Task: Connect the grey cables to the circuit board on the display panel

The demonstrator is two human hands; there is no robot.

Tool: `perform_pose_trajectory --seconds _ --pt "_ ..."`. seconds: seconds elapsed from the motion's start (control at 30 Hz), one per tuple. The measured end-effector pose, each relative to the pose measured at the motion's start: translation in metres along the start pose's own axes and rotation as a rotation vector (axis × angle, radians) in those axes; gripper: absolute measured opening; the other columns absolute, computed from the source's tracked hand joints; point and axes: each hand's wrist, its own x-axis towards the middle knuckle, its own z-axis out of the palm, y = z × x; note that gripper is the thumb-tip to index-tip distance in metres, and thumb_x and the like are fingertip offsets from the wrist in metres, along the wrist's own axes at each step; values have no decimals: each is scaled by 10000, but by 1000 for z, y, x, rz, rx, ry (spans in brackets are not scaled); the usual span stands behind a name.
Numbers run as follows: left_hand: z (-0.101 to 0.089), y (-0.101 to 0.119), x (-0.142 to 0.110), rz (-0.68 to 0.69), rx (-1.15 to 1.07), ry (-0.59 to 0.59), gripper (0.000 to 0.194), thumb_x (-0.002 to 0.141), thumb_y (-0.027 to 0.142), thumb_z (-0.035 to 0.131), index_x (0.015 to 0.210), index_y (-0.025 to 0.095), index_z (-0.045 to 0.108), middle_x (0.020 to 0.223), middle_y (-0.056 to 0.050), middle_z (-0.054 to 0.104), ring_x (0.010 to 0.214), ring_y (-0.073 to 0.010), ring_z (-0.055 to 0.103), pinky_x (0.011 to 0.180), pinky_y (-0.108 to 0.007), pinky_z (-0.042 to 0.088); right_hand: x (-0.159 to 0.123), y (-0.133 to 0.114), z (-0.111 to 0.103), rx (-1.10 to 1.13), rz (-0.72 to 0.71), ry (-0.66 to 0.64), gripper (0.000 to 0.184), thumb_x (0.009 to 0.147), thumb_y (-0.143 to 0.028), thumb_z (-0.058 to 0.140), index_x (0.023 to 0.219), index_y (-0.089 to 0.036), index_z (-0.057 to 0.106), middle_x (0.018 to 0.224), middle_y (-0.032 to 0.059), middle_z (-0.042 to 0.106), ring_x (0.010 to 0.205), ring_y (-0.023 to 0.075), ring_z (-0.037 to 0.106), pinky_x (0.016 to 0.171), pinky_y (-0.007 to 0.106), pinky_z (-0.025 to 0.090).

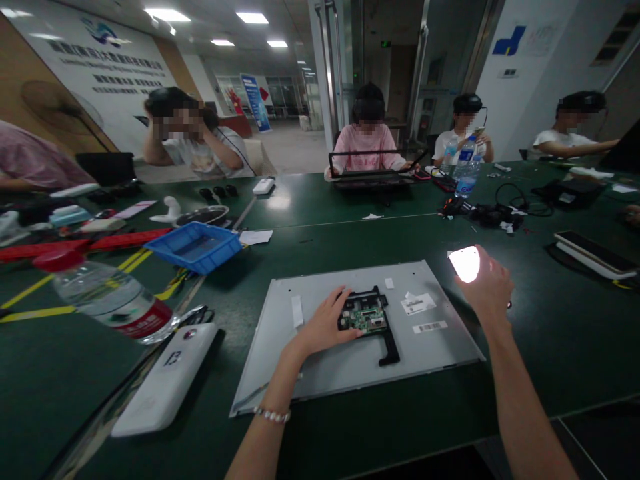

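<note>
My left hand (327, 321) reaches over a green circuit board (371, 321) set in a black plastic bracket (390, 347). Its fingers rest along the bracket's upper left side, and the thumb lies at the board's lower edge. Bracket and board lie on a flat grey metal panel (340, 370) with white labels. Right of the panel, my right hand (490, 287) is closed around a phone (466, 264) whose screen glares bright white, hiding any detail on it. That hand is above the green table, apart from the board.
On the left are a white power bank (167, 380), a tilted water bottle (107, 297) and a blue plastic bin (193, 247). A dark device (595, 253) lies at the right. Several people sit across the table (310, 230); one handles a black frame (367, 175). Bottles (466, 180) and cables stand beyond.
</note>
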Motion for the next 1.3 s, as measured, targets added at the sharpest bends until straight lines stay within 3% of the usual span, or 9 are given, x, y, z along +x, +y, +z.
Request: perform_pose_trajectory --seconds 0.17,0.43,0.57,0.67,0.8,0.9,1.0,1.1,1.3 --pt "3 -3 0 26 6 15 920 733 607 556 1453 236 119 1518 -83 135 1357 -329 217 1105 -472 242 1 15 10 -13 68 -205 801 676 -475 578 1377 -210 295 1059 177 569 937 356 530 697 450 408" --pt "4 -4 -1 20 -4 6 929 727 608 562 1451 228 122 1519 -92 130 1360 -323 211 1107 -472 238 0 29 20 -6 107 -362 845 677 -538 564 1392 -198 269 1004 179 608 902 378 583 659 447 439" --pt "8 -6 -2 29 1 28 936 724 593 572 1453 240 105 1522 -83 119 1363 -316 211 1109 -465 236 -2 35 26 25 116 -411 899 682 -541 569 1415 -168 207 1033 197 601 923 379 581 683 463 444" --pt "9 -6 -3 22 3 25 951 722 601 569 1456 248 81 1526 -80 106 1365 -320 205 1107 -470 240 -3 32 30 17 94 -367 886 710 -517 567 1422 -153 186 1142 234 552 1049 417 513 753 527 420" --pt "8 -5 -5 12 -3 20 956 724 607 565 1458 248 69 1528 -78 96 1370 -324 187 1108 -479 240 -4 4 31 201 -205 -282 751 778 -408 544 1414 -147 243 1272 196 490 1186 352 425 918 518 366" --pt "8 -4 -5 14 -5 24 965 723 606 571 1458 245 61 1530 -75 91 1375 -316 178 1114 -472 238 -7 -27 31 375 -560 -365 503 823 -337 520 1298 -182 457 1279 121 514 1202 267 434 992 436 356" --pt "9 -4 -4 12 -6 34 996 712 603 585 1459 237 39 1530 -83 90 1376 -312 178 1117 -471 237 -13 -55 30 437 -782 -466 343 842 -278 525 1175 -214 580 1217 83 572 1158 227 485 985 404 385" --pt "10 -4 -4 13 -6 47 1020 705 571 604 1459 234 6 1530 -90 87 1380 -313 163 1118 -480 230 -19 -73 32 423 -867 -478 266 843 -215 534 1089 -218 635 1133 74 624 1088 217 539 940 394 424" --pt "7 0 -6 20 -13 55 1036 704 567 608 1458 230 -17 1533 -88 73 1386 -303 147 1127 -458 225 -25 -85 38 321 -877 -450 224 863 -145 489 969 -198 680 1003 76 681 972 219 600 852 368 459"
